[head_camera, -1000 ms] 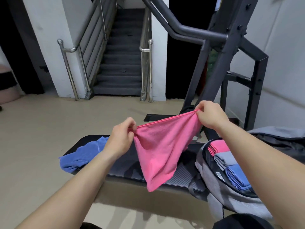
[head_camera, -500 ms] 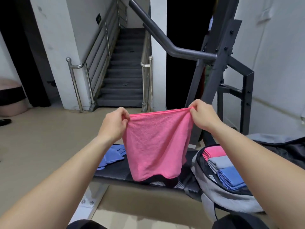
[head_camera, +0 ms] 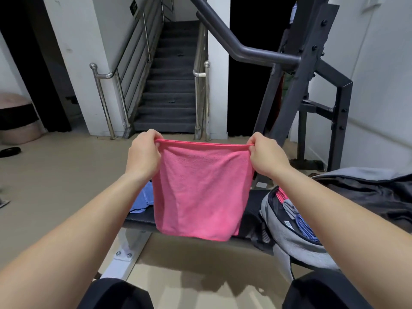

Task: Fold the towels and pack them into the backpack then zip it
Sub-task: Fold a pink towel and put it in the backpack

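- Two hands, left hand and right hand, are pinching top corners of the pink towel;
- a slackening pinch is risking a crooked fold.

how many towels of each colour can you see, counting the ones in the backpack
pink: 2, the held pink towel gripped by the left hand and right hand, and the folded pink towel in the backpack
blue: 2, the loose blue towel on the bench and the folded blue towel in the backpack
grey: 1, the folded grey towel in the backpack
total: 5
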`<move>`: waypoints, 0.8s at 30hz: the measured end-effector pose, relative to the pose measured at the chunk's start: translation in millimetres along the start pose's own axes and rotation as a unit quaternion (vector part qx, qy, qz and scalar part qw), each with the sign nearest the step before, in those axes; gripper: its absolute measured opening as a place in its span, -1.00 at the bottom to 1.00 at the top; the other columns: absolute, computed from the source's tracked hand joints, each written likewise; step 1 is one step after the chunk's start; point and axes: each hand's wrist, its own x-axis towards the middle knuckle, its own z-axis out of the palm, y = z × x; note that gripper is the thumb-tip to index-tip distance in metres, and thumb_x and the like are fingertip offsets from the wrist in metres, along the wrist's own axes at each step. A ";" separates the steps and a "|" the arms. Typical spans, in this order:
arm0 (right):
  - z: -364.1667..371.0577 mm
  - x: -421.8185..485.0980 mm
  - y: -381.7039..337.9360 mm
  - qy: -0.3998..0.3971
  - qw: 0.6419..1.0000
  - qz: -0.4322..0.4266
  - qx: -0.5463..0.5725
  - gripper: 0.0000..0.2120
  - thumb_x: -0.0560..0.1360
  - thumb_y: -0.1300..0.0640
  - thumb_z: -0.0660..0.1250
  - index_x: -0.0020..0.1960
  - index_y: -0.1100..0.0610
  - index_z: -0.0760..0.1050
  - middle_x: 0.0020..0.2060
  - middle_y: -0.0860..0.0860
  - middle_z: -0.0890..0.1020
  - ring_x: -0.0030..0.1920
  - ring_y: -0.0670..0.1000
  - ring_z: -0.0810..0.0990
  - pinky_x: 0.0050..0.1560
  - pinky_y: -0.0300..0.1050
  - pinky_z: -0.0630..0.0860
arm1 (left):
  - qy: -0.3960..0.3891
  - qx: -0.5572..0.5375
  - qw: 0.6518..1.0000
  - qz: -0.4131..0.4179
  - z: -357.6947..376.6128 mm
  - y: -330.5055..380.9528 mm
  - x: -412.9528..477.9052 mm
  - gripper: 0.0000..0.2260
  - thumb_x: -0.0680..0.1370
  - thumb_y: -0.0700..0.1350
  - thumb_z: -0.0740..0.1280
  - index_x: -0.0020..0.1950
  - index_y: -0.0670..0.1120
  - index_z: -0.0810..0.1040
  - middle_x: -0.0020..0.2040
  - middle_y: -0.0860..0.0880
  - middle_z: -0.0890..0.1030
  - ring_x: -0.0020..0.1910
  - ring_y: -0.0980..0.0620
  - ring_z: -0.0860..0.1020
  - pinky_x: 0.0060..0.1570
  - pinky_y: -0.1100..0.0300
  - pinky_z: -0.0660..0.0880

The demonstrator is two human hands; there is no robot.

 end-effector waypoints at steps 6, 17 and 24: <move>5.7 -5.9 1.3 -0.069 0.992 0.027 0.103 -0.84 0.62 0.21 0.12 0.07 0.10 0.48 -0.09 -0.01 0.56 -0.02 0.06 0.53 -0.10 -0.10 0.33 | -0.002 -0.028 0.999 -0.024 -1.2 -5.9 -3.2 -0.84 0.63 -0.21 0.20 0.07 -0.03 0.55 0.07 -0.07 0.60 0.08 -0.12 0.54 0.08 0.04 0.47; -1.9 -16.3 6.4 -0.034 0.997 -0.001 0.068 -0.81 0.68 0.15 0.06 0.17 0.10 0.42 -0.02 0.10 0.57 -0.05 0.13 0.53 0.00 0.06 0.49 | -0.061 0.014 0.997 -0.053 0.5 -11.1 -18.1 -0.90 0.63 -0.13 0.26 0.11 0.02 0.52 0.10 -0.08 0.63 0.08 -0.18 0.55 0.02 0.00 0.47; 44.3 0.9 39.2 -0.105 0.994 0.043 -0.002 -0.85 0.65 0.10 0.10 0.13 0.02 0.43 0.00 0.04 0.57 -0.04 0.11 0.52 -0.03 0.05 0.49 | -0.098 0.082 0.990 -0.059 52.9 -36.6 -22.4 -0.88 0.63 -0.06 0.26 0.15 0.04 0.51 0.11 -0.06 0.64 0.08 -0.20 0.56 -0.08 0.04 0.42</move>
